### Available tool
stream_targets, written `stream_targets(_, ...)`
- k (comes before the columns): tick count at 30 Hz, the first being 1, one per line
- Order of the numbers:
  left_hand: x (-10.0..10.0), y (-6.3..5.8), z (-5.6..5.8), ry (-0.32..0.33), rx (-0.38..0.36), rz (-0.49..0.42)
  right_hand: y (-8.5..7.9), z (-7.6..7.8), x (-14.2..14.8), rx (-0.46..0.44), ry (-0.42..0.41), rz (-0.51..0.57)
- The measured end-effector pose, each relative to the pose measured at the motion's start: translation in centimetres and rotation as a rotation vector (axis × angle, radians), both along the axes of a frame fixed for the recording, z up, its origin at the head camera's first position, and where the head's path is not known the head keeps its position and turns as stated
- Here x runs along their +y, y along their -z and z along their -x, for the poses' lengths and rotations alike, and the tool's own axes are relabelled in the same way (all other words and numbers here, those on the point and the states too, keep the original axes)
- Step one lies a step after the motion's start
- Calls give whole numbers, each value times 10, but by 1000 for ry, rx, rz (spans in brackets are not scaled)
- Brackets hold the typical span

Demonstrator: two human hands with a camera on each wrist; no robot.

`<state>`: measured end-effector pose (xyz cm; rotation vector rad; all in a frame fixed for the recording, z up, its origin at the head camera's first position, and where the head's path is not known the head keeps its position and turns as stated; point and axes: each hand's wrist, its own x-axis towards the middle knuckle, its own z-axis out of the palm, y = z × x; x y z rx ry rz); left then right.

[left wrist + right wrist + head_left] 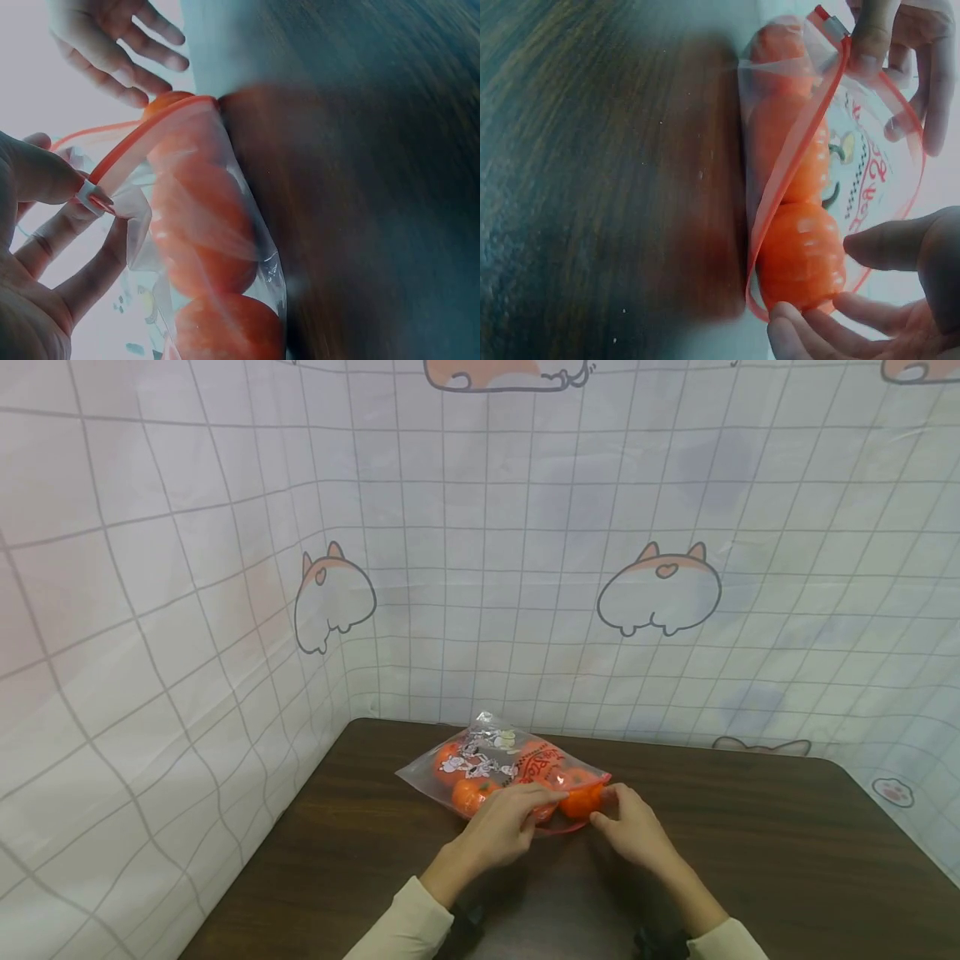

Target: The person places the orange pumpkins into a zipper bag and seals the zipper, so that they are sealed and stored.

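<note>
A clear zip bag [427, 774] with a red zip edge and printed cartoon figures lies on the table, its mouth facing right and spread apart. Several orange toy pumpkins, two showing green stems, are inside. My left hand [501, 827] pinches the red rim beside the slider [88, 196]. One pumpkin [802, 255] sits just within the mouth. Around it my right hand [633, 828] is spread, fingertips and thumb at its near side; the right wrist view shows them at its surface. Whether they press on it is hard to tell.
Dark wooden tabletop [750, 843] surrounds the bag. Behind and to the left hangs a white gridded cloth [510, 568] with corgi drawings, meeting the table's back edge close behind the bag.
</note>
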<state>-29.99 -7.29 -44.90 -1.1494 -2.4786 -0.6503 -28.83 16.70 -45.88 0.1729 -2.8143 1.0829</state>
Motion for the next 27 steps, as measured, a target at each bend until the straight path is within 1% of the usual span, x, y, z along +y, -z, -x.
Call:
stream_targets(5,0,1,0,12,-10,-15,-1,-1,0,-40,-53,33)
stream_targets(8,0,2,0,14,-8,-17,0,0,1,-64,-68,40)
stream_targets(14,1,1,1,27,0,-13,0,3,5,-58,-46,55)
stream_targets(21,3,1,0,42,2,-1,-1,6,9,-90,-4,82)
stream_targets(27,4,-1,-3,21,12,17,0,8,10,-106,-3,67)
